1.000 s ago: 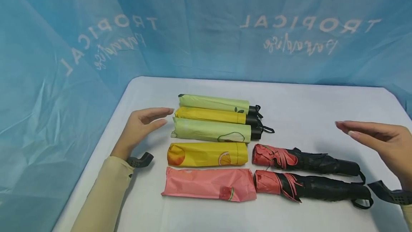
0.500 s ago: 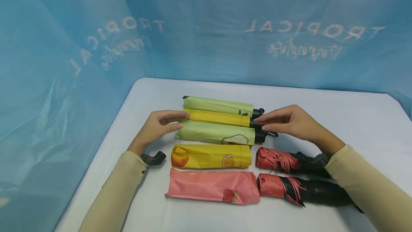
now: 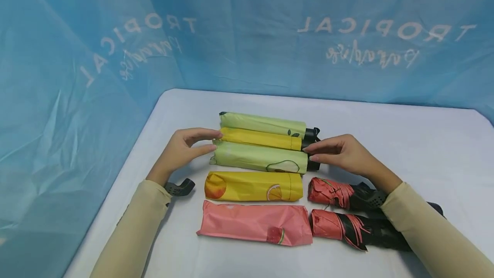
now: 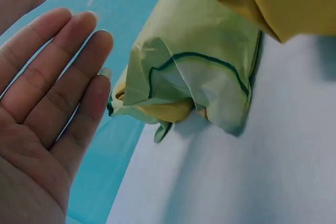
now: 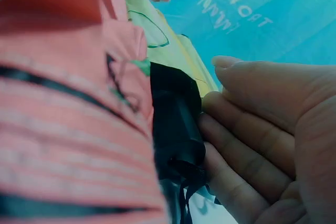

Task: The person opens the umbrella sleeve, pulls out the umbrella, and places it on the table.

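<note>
Three folded umbrellas lie side by side on the table: a far green one [image 3: 262, 122], a yellow one [image 3: 262, 137] and a nearer green one [image 3: 243, 154] with an avocado print. Beside their left ends is my left hand [image 3: 177, 151], fingers extended and thumb apart, holding nothing. My right hand [image 3: 347, 153] is at the other end, thumb and fingers relaxed around a gap. In the right wrist view its fingertips are right at a black handle [image 5: 176, 119] with a strap. The right hand partly hides the handles in the head view.
Nearer me lie a yellow sleeve [image 3: 239, 187] with citrus prints and a pink sleeve [image 3: 247, 222]. To their right are two folded red-and-black umbrellas, one farther [image 3: 328, 191] and one nearer [image 3: 326, 223], partly under my right forearm. Blue curtains [image 3: 247, 33] border the white table [image 3: 185, 102].
My right hand has swung in from the far right to the handle ends, then shifted slightly lower and left. My left hand stays near the left ends. The umbrellas have not moved.
</note>
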The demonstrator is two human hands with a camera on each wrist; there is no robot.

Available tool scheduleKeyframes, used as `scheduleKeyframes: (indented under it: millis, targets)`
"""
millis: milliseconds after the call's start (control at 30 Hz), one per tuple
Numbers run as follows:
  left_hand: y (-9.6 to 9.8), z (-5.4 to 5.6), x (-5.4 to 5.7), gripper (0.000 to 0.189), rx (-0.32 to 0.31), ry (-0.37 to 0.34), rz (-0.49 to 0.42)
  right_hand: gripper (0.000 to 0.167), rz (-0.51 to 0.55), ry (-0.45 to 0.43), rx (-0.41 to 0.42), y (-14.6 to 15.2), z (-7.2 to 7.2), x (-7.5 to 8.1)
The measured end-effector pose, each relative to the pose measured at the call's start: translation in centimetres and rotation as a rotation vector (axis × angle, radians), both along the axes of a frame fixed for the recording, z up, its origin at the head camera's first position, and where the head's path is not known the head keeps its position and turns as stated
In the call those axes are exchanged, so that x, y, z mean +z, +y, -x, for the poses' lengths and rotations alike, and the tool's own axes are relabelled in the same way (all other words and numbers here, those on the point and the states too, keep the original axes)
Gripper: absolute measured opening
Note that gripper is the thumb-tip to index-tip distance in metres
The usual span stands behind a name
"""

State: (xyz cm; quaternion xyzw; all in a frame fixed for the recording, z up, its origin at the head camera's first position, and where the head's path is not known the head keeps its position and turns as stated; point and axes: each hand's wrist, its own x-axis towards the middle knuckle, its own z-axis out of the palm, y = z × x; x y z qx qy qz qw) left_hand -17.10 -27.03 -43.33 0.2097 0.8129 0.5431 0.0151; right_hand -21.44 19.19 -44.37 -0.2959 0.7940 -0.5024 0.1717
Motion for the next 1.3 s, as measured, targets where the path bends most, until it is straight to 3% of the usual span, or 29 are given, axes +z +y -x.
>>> scheduleKeyframes:
  millis: [233, 433, 633, 833, 1033, 1300]
  targets:
    - [0.0, 0.1, -0.9, 0.034, -0.044, -0.1, 0.044, 0.028, -0.009, -0.019, 0.017, -0.2, 0.0, -0.5]
    - [0.2, 0.4, -1.2, 0.032, -0.081, -0.111, 0.077, 0.035, -0.104, 0.007, 0.07, -0.4, -0.2, -1.5]
    - [0.5, 0.5, -1.2, 0.03, -0.099, -0.133, 0.108, 0.046, -0.116, 0.02, 0.072, -0.3, -0.6, -1.6]
    - [1.3, 0.5, -2.2, 0.041, -0.112, -0.169, 0.173, 0.054, -0.141, 0.106, 0.059, -0.6, -0.8, -1.8]
    - [2.2, 0.2, -3.1, 0.055, -0.118, -0.215, 0.177, 0.056, -0.169, 0.16, 0.051, -0.7, -1.0, -2.1]
    - [2.6, 0.2, -3.2, 0.064, -0.131, -0.193, 0.179, 0.062, -0.221, 0.288, 0.042, -1.0, -1.7, -2.2]
